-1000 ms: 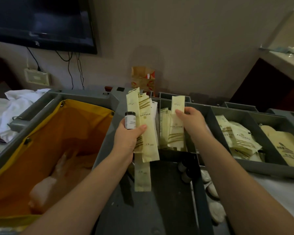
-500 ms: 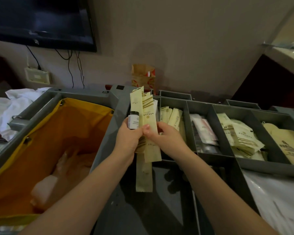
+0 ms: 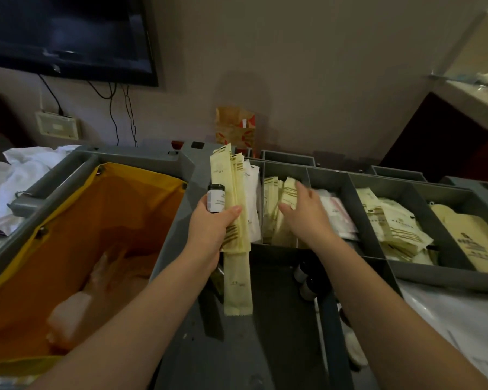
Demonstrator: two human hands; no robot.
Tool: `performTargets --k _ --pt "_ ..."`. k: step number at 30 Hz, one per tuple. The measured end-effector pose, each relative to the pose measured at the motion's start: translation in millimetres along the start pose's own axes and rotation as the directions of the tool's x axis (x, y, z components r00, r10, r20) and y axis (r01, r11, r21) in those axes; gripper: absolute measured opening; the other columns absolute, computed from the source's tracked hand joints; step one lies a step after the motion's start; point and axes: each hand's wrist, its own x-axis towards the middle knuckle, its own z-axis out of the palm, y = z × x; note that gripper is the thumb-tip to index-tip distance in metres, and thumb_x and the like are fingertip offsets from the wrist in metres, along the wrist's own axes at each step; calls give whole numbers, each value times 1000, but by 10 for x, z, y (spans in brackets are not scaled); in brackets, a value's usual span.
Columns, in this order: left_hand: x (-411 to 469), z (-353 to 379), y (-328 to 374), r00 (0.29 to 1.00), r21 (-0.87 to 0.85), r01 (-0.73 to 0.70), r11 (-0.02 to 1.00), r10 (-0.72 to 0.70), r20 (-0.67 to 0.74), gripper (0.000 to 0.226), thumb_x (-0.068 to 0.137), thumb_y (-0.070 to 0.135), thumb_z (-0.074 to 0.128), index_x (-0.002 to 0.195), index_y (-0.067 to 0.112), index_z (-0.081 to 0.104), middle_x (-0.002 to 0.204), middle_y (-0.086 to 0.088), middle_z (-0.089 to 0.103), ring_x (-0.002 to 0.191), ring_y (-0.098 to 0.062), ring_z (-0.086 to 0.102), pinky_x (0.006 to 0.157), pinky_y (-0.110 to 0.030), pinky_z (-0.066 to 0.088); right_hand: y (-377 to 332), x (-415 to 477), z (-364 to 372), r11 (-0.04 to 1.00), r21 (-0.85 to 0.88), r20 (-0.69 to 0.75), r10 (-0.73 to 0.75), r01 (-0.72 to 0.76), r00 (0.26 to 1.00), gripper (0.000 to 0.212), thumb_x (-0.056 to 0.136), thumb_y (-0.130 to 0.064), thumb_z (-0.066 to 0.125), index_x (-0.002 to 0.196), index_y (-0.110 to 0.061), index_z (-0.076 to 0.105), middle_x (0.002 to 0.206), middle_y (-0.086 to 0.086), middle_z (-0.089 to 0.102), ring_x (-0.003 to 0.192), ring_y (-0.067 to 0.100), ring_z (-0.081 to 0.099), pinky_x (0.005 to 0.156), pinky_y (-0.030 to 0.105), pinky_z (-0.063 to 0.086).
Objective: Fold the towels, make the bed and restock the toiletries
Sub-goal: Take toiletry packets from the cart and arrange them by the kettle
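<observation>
Far left, crumpled white linen (image 3: 26, 175) lies off the side of the grey cart (image 3: 166, 235). The yellow laundry bag (image 3: 96, 220) has something pale at its bottom. I can't see the bed or any folded towels, so I can't say how those parts stand.

I judge I'm on the toiletries, gathering them from the cart, with none put out in the room as far as shows here.

My left hand (image 3: 209, 229) is clamped round a small bottle (image 3: 216, 198), dark with a white label. The same grasp holds a fan of packets (image 3: 237, 198) upright behind it. They are flat, narrow cream paper, some with brown stripes, with a white one at the back and a long one hanging well below my fist.

To the right, my right hand (image 3: 304, 218) is spread, fingers straight, holding nothing. It is over the tray (image 3: 448, 280) compartment of loose packets (image 3: 276, 209) of the same cream kind. It is blurred, so I can't tell whether the fingertips touch them.

Further right, other compartments hold a pink-and-white pack (image 3: 338, 218), more sachets (image 3: 395, 226) and tan paper bags (image 3: 468, 240). Spare bottles (image 3: 307, 282) lie lower in the cart.
</observation>
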Motion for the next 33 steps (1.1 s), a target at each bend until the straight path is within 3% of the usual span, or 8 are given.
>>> performTargets --k 5,9,12,17,21,24,28,33 --pt "5 7 -14 1000 6 -9 1000 9 1 56 84 9 67 135 21 45 114 -3 62 99 -20 63 82 -42 56 -36 81 196 895 -385 416 -50 226 908 40 100 -24 38 138 -14 44 145 7 39 132 29 36 112 40 27" --pt "11 3 -19 1000 3 -16 1000 16 0 56 84 10 68 135 20 46 114 -3 63 99 -20 64 80 -40 57 -78 187 216 801 -560 409 46 211 912 39 97 -25 41 135 -16 46 144 9 39 135 31 30 110 47 30" --pt "15 0 -23 1000 -10 -14 1000 14 3 57 84 10 68 135 21 46 114 -2 63 99 -20 64 80 -41 57 -107 167 159 787 -604 370 135 127 919 34 96 -25 44 126 -12 56 128 12 52 119 29 47 98 40 39" --pt "-3 15 -24 999 -17 -13 1000 13 40 56 85 10 67 135 21 45 114 -3 62 100 -20 63 83 -43 56 -172 9 -37 954 -276 206 -62 119 977 40 101 -29 39 137 -16 47 136 7 52 120 23 50 94 33 41" --pt "-42 56 -10 998 -43 -30 999 33 62 54 85 8 65 134 22 46 109 0 62 94 -16 63 70 -33 56 -310 -294 -145 956 254 78 -169 145 982 32 94 -39 52 122 -22 58 100 -11 61 88 4 56 70 21 45" --pt "-83 72 20 992 -65 -35 997 43 116 50 88 5 60 130 27 45 106 4 61 96 -16 61 76 -37 55 -350 -502 -96 932 326 186 -224 155 957 42 83 -39 68 121 -29 53 99 -12 60 90 5 60 73 26 55" --pt "-114 57 38 989 -111 -51 993 65 134 46 88 0 57 126 25 47 110 -2 62 102 -22 62 83 -44 55 -358 -561 -20 935 318 126 -208 159 970 36 80 -29 74 111 -26 56 97 -11 61 88 5 62 71 25 56" --pt "-109 46 37 986 -130 -81 988 99 136 40 86 -2 60 111 29 51 111 -3 62 101 -20 63 84 -43 56 -338 -528 -63 824 555 297 -73 -110 952 15 87 -18 66 99 -10 63 96 3 69 86 13 69 70 24 58"
